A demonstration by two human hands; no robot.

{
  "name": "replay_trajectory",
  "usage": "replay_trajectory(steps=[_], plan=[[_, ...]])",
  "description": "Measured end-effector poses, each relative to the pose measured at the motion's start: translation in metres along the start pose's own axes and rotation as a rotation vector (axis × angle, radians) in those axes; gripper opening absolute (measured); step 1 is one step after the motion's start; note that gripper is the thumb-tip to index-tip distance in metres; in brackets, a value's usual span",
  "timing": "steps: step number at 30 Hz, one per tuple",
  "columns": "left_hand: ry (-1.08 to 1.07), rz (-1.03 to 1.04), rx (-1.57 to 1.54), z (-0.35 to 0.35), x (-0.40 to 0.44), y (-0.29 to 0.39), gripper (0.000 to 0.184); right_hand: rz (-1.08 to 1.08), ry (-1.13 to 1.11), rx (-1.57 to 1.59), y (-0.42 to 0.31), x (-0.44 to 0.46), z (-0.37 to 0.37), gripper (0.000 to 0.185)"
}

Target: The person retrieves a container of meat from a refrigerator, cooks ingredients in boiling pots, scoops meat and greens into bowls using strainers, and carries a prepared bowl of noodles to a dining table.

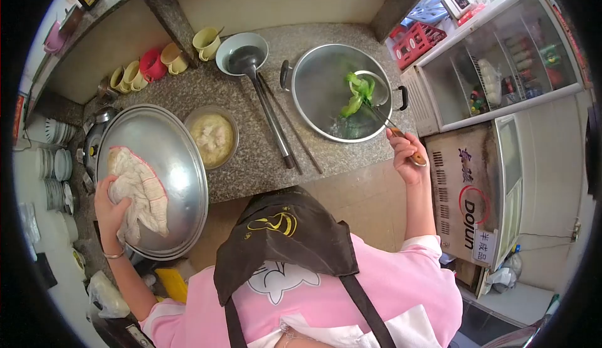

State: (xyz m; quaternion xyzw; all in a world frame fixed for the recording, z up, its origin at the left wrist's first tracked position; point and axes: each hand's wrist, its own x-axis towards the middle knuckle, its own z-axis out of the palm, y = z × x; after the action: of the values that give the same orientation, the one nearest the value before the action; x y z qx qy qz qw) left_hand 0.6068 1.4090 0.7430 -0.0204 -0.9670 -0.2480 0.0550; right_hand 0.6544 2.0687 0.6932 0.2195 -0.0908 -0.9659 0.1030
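Observation:
My right hand (409, 158) is closed around the wooden handle of a skimmer (380, 84). The skimmer's round head is over the right side of a large two-handled pot (302, 112), with leafy greens (357, 92) on it and hanging past its rim. Dark liquid and some steam show in the pot. On the left, my left hand (113, 208) grips a whitish cloth (139, 188) with a red edge. This cloth lies over the middle of a big domed metal lid (172, 160), tilted at the counter's left end. Some of my left fingers are hidden by the cloth.
Between lid and pot are a bowl of pale food in liquid (213, 136), a ladle (271, 112) resting in a light bowl (263, 42), and long chopsticks (301, 141). Several mugs (174, 59) line the back left. A glass-fronted fridge (501, 59) stands right.

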Motion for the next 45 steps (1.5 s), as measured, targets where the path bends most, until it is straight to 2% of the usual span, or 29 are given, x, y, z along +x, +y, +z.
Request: replay_trajectory(steps=[8,16,45], plan=[[0.009,0.019,0.048,-0.008,-0.01,-0.011,0.046,-0.006,-0.1,0.221,0.021,-0.003,0.026,0.04],[0.02,-0.063,0.043,-0.019,-0.027,-0.012,0.046,0.022,-0.097,0.228,0.033,0.01,0.033,0.04],[0.105,-0.111,0.092,-0.031,-0.065,-0.045,0.046,0.057,-0.108,0.117,0.04,0.032,0.023,0.042]])
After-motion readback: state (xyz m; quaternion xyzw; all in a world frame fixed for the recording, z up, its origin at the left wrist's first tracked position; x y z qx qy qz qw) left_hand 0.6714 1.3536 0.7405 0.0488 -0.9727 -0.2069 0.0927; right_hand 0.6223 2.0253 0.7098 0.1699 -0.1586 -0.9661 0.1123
